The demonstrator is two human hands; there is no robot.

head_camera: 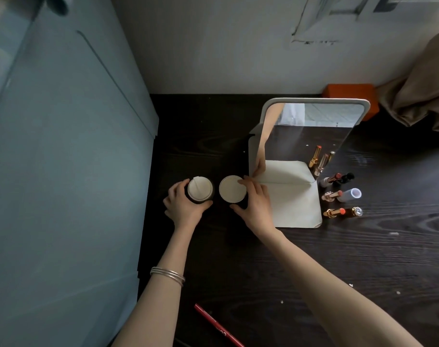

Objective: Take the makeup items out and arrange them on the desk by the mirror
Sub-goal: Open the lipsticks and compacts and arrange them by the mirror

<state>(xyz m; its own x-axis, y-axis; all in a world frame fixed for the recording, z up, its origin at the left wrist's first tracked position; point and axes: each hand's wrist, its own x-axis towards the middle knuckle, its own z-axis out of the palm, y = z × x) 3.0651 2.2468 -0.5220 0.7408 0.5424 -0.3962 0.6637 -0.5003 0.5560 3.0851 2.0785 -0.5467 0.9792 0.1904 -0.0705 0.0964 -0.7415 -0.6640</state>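
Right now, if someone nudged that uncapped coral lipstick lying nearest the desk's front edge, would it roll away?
Probably: the gold-cased coral lipstick lies on its side on the dark wooden desk, and its tube looks round. The desk looks flat, so it likely wouldn't go far. Its exposed tip could smear or dent if it bumps the jewel-topped cap beside it.

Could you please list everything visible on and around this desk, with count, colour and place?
jars: two, dark with pale round tops, side by side left of the mirror base.
mirror: one, pale frame, standing on its white base at desk centre.
lipsticks: several, gold, pink and black, uncapped, lying right of the mirror base.
desk: one, dark wood grain.
orange box: one, behind the mirror by the wall.
red pencil: one, near desk edge.
bangles: silver, on the left wrist.
left hand: grips the left jar.
right hand: fingers curled on the right jar.
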